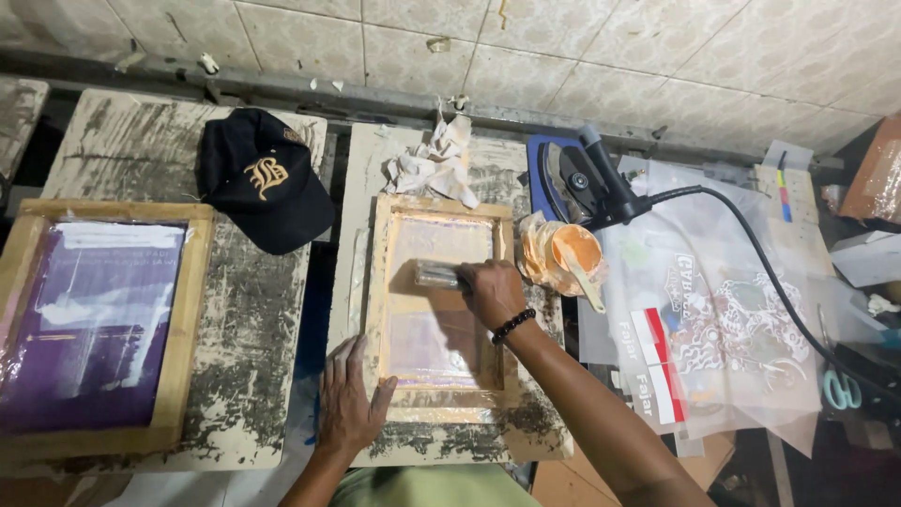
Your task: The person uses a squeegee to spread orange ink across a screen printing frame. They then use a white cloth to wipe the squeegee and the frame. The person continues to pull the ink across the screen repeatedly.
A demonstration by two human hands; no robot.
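Nearest me, my left hand (349, 399) lies flat and open, fingers spread, pressing the near left corner of a small wooden screen frame (441, 310) that sits on the middle board (361, 225) of the desk. The frame's near edge stops just short of the board's near edge, and its left rail leaves a bare strip of paint-crusted board beside it. Farther in, my right hand (490, 291), a dark bead bracelet (512, 325) at the wrist, is closed around a squeegee (437, 275) laid across the mesh in the frame's upper half; clear mesh lies open between it and the near rail. Just beyond the frame's right rail, at the board's right edge, stands a tub of orange ink (574, 255) with a stick in it, close to my right wrist. To the right, clear printed film sheets (723, 310) overhang the desk's near edge, a black cable (770, 272) crossing them. To the left, across a dark gap, a larger frame with purple mesh (89, 324) fills the left board (244, 310). At the far side lie a crumpled rag (434, 160), a black cap (263, 178) and a dark iron (587, 183) against the tiled wall.
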